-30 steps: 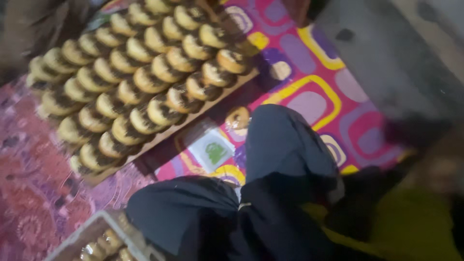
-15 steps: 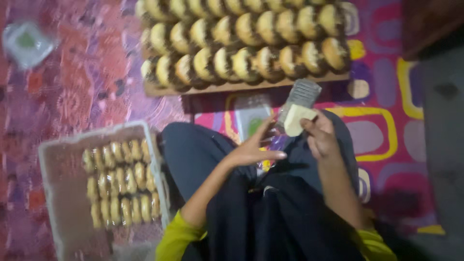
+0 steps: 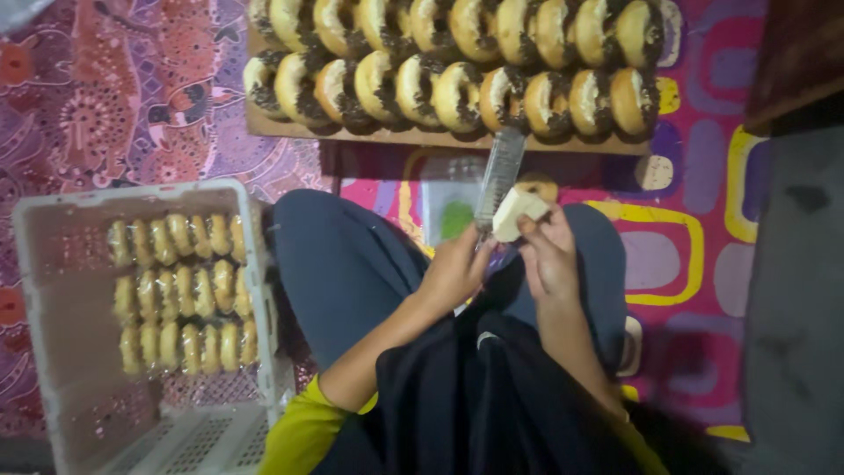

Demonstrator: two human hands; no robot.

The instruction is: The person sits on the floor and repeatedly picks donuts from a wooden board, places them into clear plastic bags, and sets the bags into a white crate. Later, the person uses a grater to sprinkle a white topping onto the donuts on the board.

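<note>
Over at the floor mat's left edge sits my white crate [image 3: 53,290] with three rows of bagged doughnuts [image 3: 180,295]. Half a second ago my hands were apart above my lap; now they've met, so grating looks underway. Left hand [image 3: 453,273] clenched round the handle of the metal grater [image 3: 498,179]. Right hand [image 3: 547,259], fingers [image 3: 534,229] pinched on the pale cheese block [image 3: 514,214], touching the grater. Wooden board [image 3: 378,136] of topped doughnuts [image 3: 457,88] lies along the mat's far edge.
</note>
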